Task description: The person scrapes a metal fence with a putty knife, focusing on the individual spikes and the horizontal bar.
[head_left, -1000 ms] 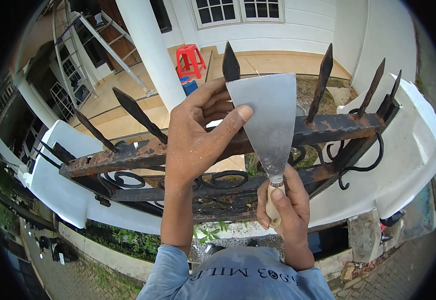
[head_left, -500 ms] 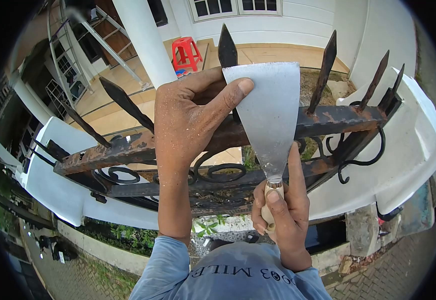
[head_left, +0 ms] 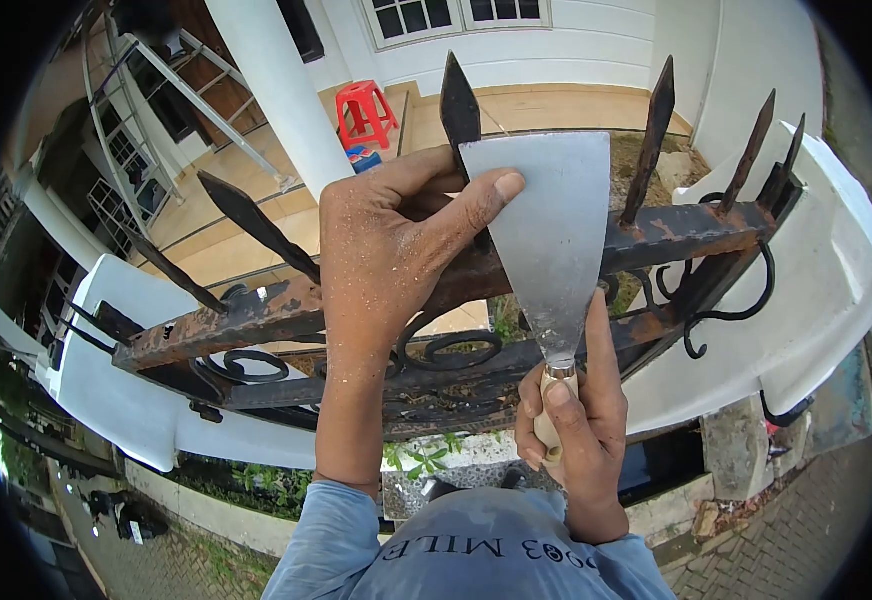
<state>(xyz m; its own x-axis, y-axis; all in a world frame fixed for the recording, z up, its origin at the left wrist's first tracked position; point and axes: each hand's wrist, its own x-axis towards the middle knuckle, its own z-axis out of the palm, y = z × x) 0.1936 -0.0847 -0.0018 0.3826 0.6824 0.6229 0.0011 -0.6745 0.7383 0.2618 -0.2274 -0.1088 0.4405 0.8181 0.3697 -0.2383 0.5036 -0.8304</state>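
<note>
Both of my hands share one scraper: my left hand pinches the blade's top corner, thumb on its face, pressing it flat against the rusty fence rail, while my right hand stays wrapped around the wooden handle, forefinger braced along it.

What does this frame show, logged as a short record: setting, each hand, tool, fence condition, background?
setting: outdoors, at a spiked iron fence between white wall posts
left hand: left hand presses its thumb on the upper corner of the scraper blade
right hand: right hand grips the scraper's pale handle, forefinger stretched up beside the blade
tool: wide flat metal blade lying against the fence's top rail
fence condition: rusty, dark paint flaking
background: red stool, white column, ladder, tiled porch
</note>
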